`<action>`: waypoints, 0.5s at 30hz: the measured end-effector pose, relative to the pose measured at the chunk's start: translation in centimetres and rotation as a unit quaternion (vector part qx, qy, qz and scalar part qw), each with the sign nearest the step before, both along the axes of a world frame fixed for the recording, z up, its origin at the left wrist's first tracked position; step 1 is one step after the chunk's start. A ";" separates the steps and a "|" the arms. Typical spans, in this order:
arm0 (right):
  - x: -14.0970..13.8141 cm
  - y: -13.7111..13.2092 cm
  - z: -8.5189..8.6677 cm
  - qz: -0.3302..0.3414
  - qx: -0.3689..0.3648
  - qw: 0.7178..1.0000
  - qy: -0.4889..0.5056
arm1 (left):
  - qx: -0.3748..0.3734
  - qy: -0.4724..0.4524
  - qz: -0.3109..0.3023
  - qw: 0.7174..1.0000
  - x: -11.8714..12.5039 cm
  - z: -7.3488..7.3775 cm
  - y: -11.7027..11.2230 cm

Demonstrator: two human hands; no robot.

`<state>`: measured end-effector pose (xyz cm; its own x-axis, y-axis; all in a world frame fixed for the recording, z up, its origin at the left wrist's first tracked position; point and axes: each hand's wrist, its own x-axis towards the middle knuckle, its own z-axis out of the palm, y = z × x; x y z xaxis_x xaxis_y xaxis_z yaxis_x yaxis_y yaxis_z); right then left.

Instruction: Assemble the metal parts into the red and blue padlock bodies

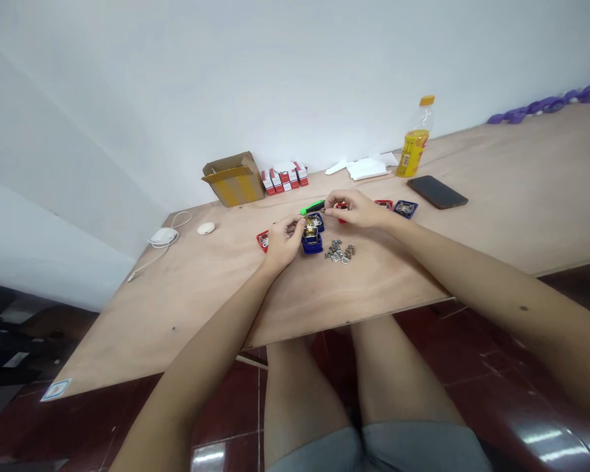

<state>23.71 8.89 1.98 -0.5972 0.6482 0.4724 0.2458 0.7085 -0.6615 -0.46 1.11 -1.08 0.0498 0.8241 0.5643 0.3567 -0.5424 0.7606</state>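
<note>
My left hand is closed, thumb and fingers gripping the left side of a small blue plastic housing with brass-coloured and silvery metal parts in it. My right hand pinches thumb and forefinger together just right of this housing; what sits between the fingertips is too small to name. Behind both hands lies a screwdriver with a green and black handle. A loose pile of small screws and metal pieces rests on the table right of the blue housing. One red housing is partly hidden by my left hand.
Another red housing and a blue one lie beyond my right forearm, near a dark phone. Along the wall stand a cardboard box, red-and-white small boxes, white papers and a yellow-labelled bottle. A white charger with cable lies left.
</note>
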 end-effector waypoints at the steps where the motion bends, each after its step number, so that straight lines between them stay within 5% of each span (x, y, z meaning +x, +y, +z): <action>1: -0.7 -0.5 -0.3 -0.015 -0.003 1.000 0.020 | -0.002 -0.004 -0.002 1.000 0.0 0.0 0.0; 10: -2.5 -1.6 -1.4 -0.023 -0.038 0.988 0.149 | -0.015 -0.041 -0.004 0.999 0.2 -0.2 0.1; 15: -2.5 -1.9 -1.3 -0.012 -0.049 0.991 0.126 | -0.022 -0.031 -0.003 0.999 0.1 -0.1 0.2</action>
<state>21.16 6.98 0.70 -0.4515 0.7110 0.5392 0.0797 0.6340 -0.7692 -0.34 1.30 -1.23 0.0204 0.8477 0.5300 0.3042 -0.5103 0.8044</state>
